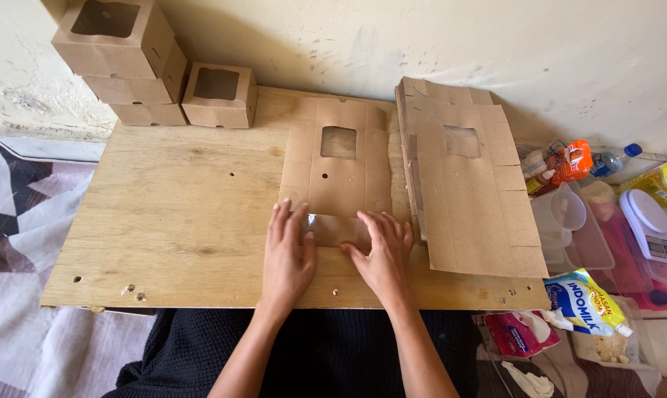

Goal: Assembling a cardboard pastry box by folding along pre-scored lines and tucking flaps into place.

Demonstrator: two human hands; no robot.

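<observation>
A flat brown cardboard box blank (338, 166) with a square window cut-out lies on a plywood board (178, 221). At its near edge a folded flap (337, 230) shows between my hands. My left hand (288, 254) lies flat, palm down, on the left part of that flap. My right hand (385, 250) presses flat on its right part. Neither hand grips anything; the fingers are spread on the cardboard.
A stack of unfolded blanks (466, 177) lies to the right. Several assembled window boxes (149, 66) stand at the board's far left corner. Plastic containers (573, 228), a kitchen scale (654, 228), pouches and bottles (569, 162) crowd the floor at right. A patterned mat (16, 221) is left.
</observation>
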